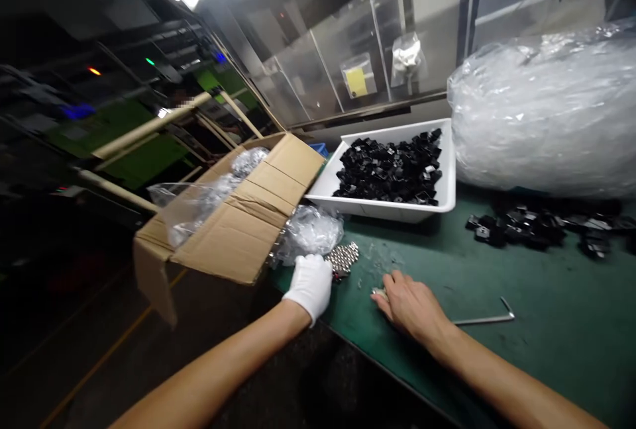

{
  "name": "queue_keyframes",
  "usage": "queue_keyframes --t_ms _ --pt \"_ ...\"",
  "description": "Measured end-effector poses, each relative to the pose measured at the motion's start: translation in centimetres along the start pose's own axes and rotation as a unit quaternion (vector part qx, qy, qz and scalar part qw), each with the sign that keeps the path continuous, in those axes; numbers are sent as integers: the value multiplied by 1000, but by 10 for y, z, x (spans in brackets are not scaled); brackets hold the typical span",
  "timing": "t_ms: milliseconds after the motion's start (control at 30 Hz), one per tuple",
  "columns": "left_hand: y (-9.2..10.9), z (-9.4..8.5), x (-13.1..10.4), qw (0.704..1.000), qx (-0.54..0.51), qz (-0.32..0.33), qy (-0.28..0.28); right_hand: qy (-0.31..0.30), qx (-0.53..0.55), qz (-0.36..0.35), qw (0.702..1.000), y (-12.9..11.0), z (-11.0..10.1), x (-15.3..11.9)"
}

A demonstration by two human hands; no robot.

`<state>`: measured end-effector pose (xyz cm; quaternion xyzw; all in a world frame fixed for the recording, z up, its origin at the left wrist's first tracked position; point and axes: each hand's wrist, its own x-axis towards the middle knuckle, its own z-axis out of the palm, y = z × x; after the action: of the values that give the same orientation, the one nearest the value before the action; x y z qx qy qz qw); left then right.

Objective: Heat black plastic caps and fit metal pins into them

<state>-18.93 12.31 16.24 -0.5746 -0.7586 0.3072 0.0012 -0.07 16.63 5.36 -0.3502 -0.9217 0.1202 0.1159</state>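
My left hand, in a white glove, is at the table's left edge with its fingers curled closed. What it grips, if anything, is hidden. Just to its right lies a patch of small shiny metal pieces in close rows, with something dark and red beneath it. Crumpled clear plastic lies behind the glove. My bare right hand rests low over the green table, fingers bent round a small pale object with a shiny tip. Most of that object is covered by the hand.
A white tray heaped with small black parts stands behind. More black parts lie at right, before a large plastic-wrapped bundle. A hex key lies beside my right wrist. An open cardboard box is at left.
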Motion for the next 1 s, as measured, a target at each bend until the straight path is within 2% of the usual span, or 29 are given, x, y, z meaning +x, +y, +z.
queue_keyframes --t_ms 133,267,500,600,833,1000 --pt "-2 5 7 1000 0 25 9 -49 -10 -13 999 11 2 -4" --pt "-3 10 6 999 12 36 29 -63 -2 -45 997 14 -6 -1" --pt "-8 14 7 998 32 43 45 -32 10 -63 997 -2 -6 46" --pt "-10 12 5 997 34 50 48 -30 13 -73 997 -7 -2 56" --pt "-17 10 -19 996 43 50 61 -32 18 -48 998 -12 6 59" --pt "-21 16 -38 998 34 38 39 -28 42 -44 998 -20 13 65"
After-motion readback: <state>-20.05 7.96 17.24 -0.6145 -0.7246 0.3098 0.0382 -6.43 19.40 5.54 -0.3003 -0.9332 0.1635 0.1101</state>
